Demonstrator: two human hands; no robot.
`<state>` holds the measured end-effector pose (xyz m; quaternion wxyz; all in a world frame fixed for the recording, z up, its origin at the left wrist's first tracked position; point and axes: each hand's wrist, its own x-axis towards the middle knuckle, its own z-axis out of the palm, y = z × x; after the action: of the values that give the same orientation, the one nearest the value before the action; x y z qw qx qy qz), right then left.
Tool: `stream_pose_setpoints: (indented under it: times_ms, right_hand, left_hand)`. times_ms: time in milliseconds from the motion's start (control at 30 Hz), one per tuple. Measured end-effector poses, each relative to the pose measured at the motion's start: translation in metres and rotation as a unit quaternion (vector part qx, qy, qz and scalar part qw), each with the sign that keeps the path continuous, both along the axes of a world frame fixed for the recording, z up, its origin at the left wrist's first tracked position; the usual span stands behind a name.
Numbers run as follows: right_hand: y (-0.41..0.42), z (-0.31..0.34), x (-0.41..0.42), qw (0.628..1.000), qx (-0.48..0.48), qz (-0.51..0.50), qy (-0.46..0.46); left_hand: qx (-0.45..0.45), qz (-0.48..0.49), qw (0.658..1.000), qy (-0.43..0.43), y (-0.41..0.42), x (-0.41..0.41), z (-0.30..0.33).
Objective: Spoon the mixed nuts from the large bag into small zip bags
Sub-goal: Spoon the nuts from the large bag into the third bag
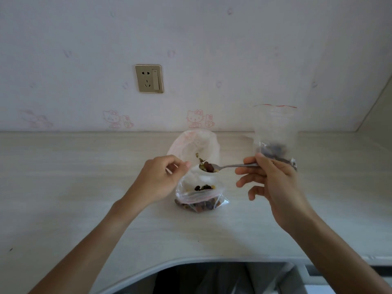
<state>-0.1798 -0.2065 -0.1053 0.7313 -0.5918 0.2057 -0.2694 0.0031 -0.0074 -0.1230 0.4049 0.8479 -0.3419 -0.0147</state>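
Note:
My right hand [273, 181] pinches the handle of a metal spoon [220, 166] whose bowl carries mixed nuts. The bowl hovers over a small clear zip bag [201, 198] with a red seal, which stands on the desk partly filled with nuts. My left hand [159, 179] pinches that bag's rim and holds its mouth open. Behind it the large whitish plastic bag [195, 145] lies open with a few nuts inside. Another zip bag [275, 132] with nuts at its bottom stands upright behind my right hand.
The pale wooden desk [84, 198] meets a wall with a power outlet [149, 78] and cartoon cat prints. The desk's front edge curves inward near my body. A side panel rises at the far right.

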Motion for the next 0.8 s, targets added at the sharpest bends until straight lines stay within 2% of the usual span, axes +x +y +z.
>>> stream_pose_setpoints:
  times_ms: [167, 267, 333, 367, 433, 467, 500, 533, 567, 633, 700, 800]
  right_hand:
    - [0.012, -0.017, -0.010, 0.999, -0.028, 0.021, 0.035]
    - [0.013, -0.020, -0.013, 0.979, -0.201, 0.016, 0.028]
    - [0.009, -0.021, -0.016, 0.929, -0.369, 0.018, 0.030]
    - [0.007, -0.020, -0.019, 0.887, -0.461, 0.022, 0.024]
    - [0.002, -0.018, -0.024, 0.775, -0.631, 0.030, 0.000]
    - [0.000, -0.018, -0.026, 0.727, -0.686, 0.037, -0.007]
    - [-0.002, -0.017, -0.028, 0.700, -0.713, 0.041, -0.012]
    - [-0.003, -0.017, -0.028, 0.700, -0.713, 0.041, -0.019]
    - [-0.003, -0.016, -0.028, 0.722, -0.690, 0.038, -0.024]
    - [-0.002, -0.016, -0.027, 0.813, -0.580, 0.027, -0.028]
    - [0.000, -0.014, -0.023, 0.901, -0.432, 0.013, -0.030]
    - [0.000, -0.012, -0.012, 0.965, -0.256, -0.007, -0.052]
  left_hand:
    - [0.002, -0.003, 0.999, 0.047, 0.004, -0.014, -0.013]
    - [-0.032, 0.003, 0.997, 0.070, 0.001, -0.017, -0.012]
    - [-0.059, 0.004, 0.993, 0.104, -0.001, -0.017, -0.013]
    - [-0.071, 0.002, 0.990, 0.124, -0.001, -0.017, -0.013]
    - [-0.080, 0.002, 0.985, 0.153, -0.001, -0.017, -0.013]
    - [-0.077, 0.004, 0.985, 0.156, -0.001, -0.017, -0.013]
    - [-0.072, 0.007, 0.985, 0.155, 0.000, -0.017, -0.013]
    - [-0.068, 0.010, 0.986, 0.150, 0.000, -0.017, -0.013]
    - [-0.064, 0.012, 0.987, 0.145, 0.001, -0.016, -0.013]
    - [-0.054, 0.009, 0.990, 0.129, 0.003, -0.015, -0.012]
    - [-0.036, 0.007, 0.994, 0.102, 0.004, -0.014, -0.012]
    - [-0.027, 0.019, 0.997, 0.074, 0.004, -0.009, -0.011]
